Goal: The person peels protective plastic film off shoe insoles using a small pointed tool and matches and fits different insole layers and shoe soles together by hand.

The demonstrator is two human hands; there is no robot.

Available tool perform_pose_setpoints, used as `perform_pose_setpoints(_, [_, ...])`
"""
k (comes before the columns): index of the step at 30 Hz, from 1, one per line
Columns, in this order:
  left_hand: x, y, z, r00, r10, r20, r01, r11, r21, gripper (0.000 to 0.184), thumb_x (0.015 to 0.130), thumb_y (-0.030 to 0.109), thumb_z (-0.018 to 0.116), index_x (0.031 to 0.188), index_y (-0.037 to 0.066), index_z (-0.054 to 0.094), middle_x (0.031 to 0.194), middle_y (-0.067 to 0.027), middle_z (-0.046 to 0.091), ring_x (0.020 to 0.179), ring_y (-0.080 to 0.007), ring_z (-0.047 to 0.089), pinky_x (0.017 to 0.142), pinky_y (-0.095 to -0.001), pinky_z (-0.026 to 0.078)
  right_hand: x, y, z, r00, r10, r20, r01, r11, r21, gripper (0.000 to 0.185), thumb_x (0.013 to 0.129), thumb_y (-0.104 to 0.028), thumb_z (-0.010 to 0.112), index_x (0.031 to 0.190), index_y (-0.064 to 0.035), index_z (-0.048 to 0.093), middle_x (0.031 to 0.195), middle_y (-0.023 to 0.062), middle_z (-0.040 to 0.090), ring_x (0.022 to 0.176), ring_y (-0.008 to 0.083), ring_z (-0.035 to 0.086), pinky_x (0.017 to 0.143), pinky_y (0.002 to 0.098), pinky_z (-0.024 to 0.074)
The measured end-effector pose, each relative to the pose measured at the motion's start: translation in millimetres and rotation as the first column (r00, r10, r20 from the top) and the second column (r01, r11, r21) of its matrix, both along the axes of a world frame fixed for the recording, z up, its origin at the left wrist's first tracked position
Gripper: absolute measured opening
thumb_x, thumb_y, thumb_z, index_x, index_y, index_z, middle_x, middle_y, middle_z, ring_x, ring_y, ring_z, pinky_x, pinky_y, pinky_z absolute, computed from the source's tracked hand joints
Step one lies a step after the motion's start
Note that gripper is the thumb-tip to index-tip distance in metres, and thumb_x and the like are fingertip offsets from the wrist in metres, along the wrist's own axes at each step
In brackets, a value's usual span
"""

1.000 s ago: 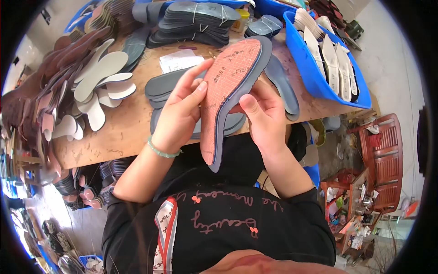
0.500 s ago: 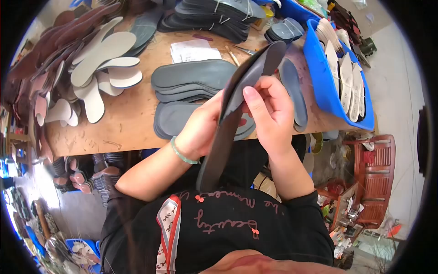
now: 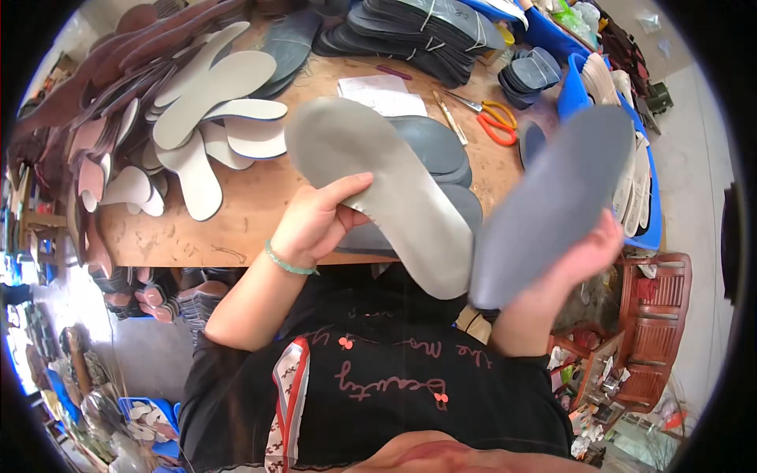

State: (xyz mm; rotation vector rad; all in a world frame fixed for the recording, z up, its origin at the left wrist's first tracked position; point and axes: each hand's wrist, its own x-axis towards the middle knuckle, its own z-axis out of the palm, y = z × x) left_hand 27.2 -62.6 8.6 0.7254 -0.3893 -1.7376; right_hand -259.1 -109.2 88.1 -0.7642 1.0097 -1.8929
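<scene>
My left hand (image 3: 319, 221) grips a light grey insole (image 3: 394, 189) at its inner edge, thumb on top and fingers underneath. A dark grey insole (image 3: 556, 205) is in my right hand (image 3: 587, 252), which holds it along its right edge; most of those fingers are hidden behind it and blurred. The two insoles are tilted above the table's front edge, their lower ends close together. Beneath them lie stacked dark grey insoles (image 3: 434, 146), partly covered.
Cream insoles (image 3: 217, 94) and brown ones spread over the table's left (image 3: 197, 236). Tied dark bundles (image 3: 418, 35) stand at the back. Orange-handled scissors (image 3: 497, 122) and a white paper (image 3: 382, 94) lie behind my hands. A blue bin (image 3: 573, 83) of insoles is at right.
My hands have moved apart, and the pieces held together before are now two separate insoles, one in each hand. The right hand has gone rightward. The scissors have come into view.
</scene>
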Motion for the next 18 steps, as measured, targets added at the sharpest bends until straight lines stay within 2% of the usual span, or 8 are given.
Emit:
perform_pose_setpoints(2, [15.3,3.6,-1.6,0.993,0.075,0.087,-0.073,0.997,-0.026,0.033,0.09,0.005,0.066,0.121,0.001,0.058,0.113,-0.0092,0.066,0.1,-0.0199,0.067,0.082,-0.0333,0.057,-29.6,0.2,12.4,0.963,0.218,0.156,-0.189,0.964,-0.185,0.039,0.091,-0.026,0.048,0.118,0.0009,0.057,0.111,0.0156,0.064,0.101,0.0277,0.064,0.089,0.0409,0.0521])
perform_pose_setpoints(4, [29.2,10.2,-1.5,0.971,0.145,0.191,-0.135,0.989,-0.063,0.033,0.088,0.003,0.067,0.12,0.0,0.059,0.111,-0.0086,0.066,0.098,-0.0188,0.067,0.081,-0.0321,0.057,-24.8,4.1,45.4,0.993,-0.059,-0.107,0.052,0.997,-0.065,0.038,0.095,-0.028,0.051,0.119,0.0001,0.056,0.105,0.0143,0.064,0.094,0.0233,0.064,0.083,0.0357,0.0533])
perform_pose_setpoints(5, [29.2,13.2,1.9,0.949,0.25,0.191,-0.234,0.967,-0.1,0.033,0.085,-0.002,0.069,0.116,-0.001,0.06,0.107,-0.0079,0.066,0.095,-0.0175,0.065,0.082,-0.0308,0.055,-21.0,-2.8,46.0,0.86,-0.35,-0.371,0.283,0.933,-0.223,0.031,0.096,-0.02,0.055,0.12,-0.0004,0.057,0.096,0.0098,0.064,0.085,0.0164,0.063,0.076,0.0278,0.0523])
perform_pose_setpoints(9, [52.1,32.1,0.2,0.782,0.488,0.387,-0.427,0.873,-0.236,0.032,0.082,-0.006,0.069,0.113,-0.001,0.062,0.105,-0.0084,0.066,0.096,-0.0181,0.064,0.086,-0.03,0.052,24.6,-14.7,46.3,0.64,-0.19,-0.745,0.07,0.979,-0.19,0.034,0.096,-0.008,0.056,0.128,0.0027,0.058,0.101,0.0104,0.066,0.068,0.0108,0.064,0.065,0.0231,0.0532])
perform_pose_setpoints(11, [62.5,39.3,-0.2,0.698,0.582,0.418,-0.492,0.813,-0.31,0.032,0.082,-0.007,0.068,0.113,-0.002,0.062,0.106,-0.0092,0.066,0.097,-0.0188,0.064,0.088,-0.0307,0.051,60.0,-26.7,34.8,0.654,-0.004,-0.756,-0.167,0.975,-0.149,0.038,0.097,-0.006,0.055,0.135,-0.0007,0.055,0.097,0.0067,0.066,0.07,0.0086,0.062,0.068,0.0217,0.0515])
perform_pose_setpoints(14, [69.5,51.5,-0.5,0.66,0.651,0.374,-0.579,0.758,-0.299,0.036,0.088,-0.006,0.062,0.123,-0.002,0.056,0.115,-0.0116,0.064,0.105,-0.0235,0.063,0.093,-0.0351,0.051,98.4,-54.0,13.0,0.636,0.056,-0.77,-0.412,0.868,-0.277,0.04,0.097,-0.005,0.056,0.136,-0.0009,0.054,0.099,0.0048,0.067,0.08,0.0099,0.065,0.074,0.0215,0.0509])
perform_pose_setpoints(17, [74.3,65.6,-5.0,0.617,0.628,0.473,-0.544,0.776,-0.32,0.036,0.087,-0.006,0.061,0.123,-0.002,0.056,0.115,-0.0113,0.064,0.104,-0.0227,0.063,0.092,-0.0349,0.051,119.7,-59.1,-11.3,0.599,0.213,-0.772,-0.477,0.87,-0.13,0.045,0.091,-0.002,0.063,0.135,0.0004,0.054,0.103,0.0088,0.063,0.087,0.0128,0.065,0.081,0.0251,0.0519])
perform_pose_setpoints(18, [73.9,69.4,-3.0,0.616,0.626,0.479,-0.536,0.778,-0.328,0.036,0.087,-0.006,0.062,0.123,-0.003,0.056,0.115,-0.0112,0.064,0.104,-0.0225,0.062,0.091,-0.0347,0.051,117.6,-59.6,-21.7,0.506,0.206,-0.837,-0.494,0.865,-0.086,0.048,0.09,-0.004,0.064,0.136,0.0013,0.052,0.103,0.014,0.063,0.093,0.0201,0.064,0.084,0.0294,0.0509])
